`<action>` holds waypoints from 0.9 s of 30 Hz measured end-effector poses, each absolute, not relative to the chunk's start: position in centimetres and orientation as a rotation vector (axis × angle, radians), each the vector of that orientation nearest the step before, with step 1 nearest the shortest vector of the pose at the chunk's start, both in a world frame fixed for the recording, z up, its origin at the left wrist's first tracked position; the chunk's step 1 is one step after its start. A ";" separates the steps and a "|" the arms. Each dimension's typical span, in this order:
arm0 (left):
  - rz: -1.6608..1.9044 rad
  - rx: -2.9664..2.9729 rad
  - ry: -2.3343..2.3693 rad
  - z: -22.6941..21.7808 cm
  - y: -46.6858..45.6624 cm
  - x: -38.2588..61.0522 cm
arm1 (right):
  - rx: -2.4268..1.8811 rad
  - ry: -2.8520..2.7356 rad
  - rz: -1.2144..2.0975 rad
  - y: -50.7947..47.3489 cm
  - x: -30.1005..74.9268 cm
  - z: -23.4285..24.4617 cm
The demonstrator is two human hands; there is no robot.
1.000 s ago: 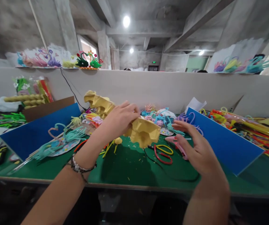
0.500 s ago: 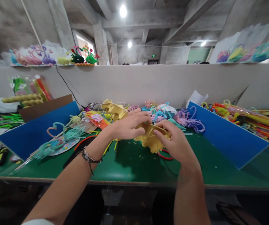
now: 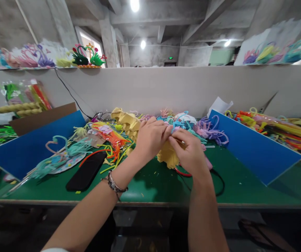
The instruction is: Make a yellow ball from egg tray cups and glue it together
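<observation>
Green tabletop — yellow molded piece in both hands (partly hidden behind).

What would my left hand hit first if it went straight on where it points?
Probably your right hand, close ahead at the yellow molded piece, though depth is hard to judge.

Place: craft workshop | green worktable | fuzzy-stem bundles | swan figures atop partition | concrete beams

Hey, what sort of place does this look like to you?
Probably a craft workshop: a green worktable with bundles of colorful stems, swan-like figures displayed along a pale partition, and bare concrete beams overhead.
</observation>
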State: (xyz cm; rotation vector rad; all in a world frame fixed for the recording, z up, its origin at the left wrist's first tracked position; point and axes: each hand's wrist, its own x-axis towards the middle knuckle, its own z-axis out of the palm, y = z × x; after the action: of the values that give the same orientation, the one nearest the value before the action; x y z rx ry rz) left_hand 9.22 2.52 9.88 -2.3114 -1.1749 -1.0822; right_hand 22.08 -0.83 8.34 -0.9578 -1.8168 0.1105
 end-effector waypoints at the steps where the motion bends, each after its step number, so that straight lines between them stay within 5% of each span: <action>1: -1.082 -2.291 -1.221 9.9 2.4 9.3 | -0.944 -1.792 0.136 -0.6 21.9 8.3; 13: -0.750 -2.425 -1.279 11.1 4.4 9.0 | -0.788 -1.785 0.114 0.2 20.6 7.8; 27: -0.889 -2.352 -1.495 11.8 4.4 10.3 | -1.084 -1.735 0.434 0.5 22.8 7.7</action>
State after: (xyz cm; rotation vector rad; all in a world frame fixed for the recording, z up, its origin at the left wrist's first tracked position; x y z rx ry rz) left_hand 10.35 4.45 11.76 -2.3516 -1.4948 -0.8890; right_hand 22.81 0.50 7.74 -1.0838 -1.7346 0.4345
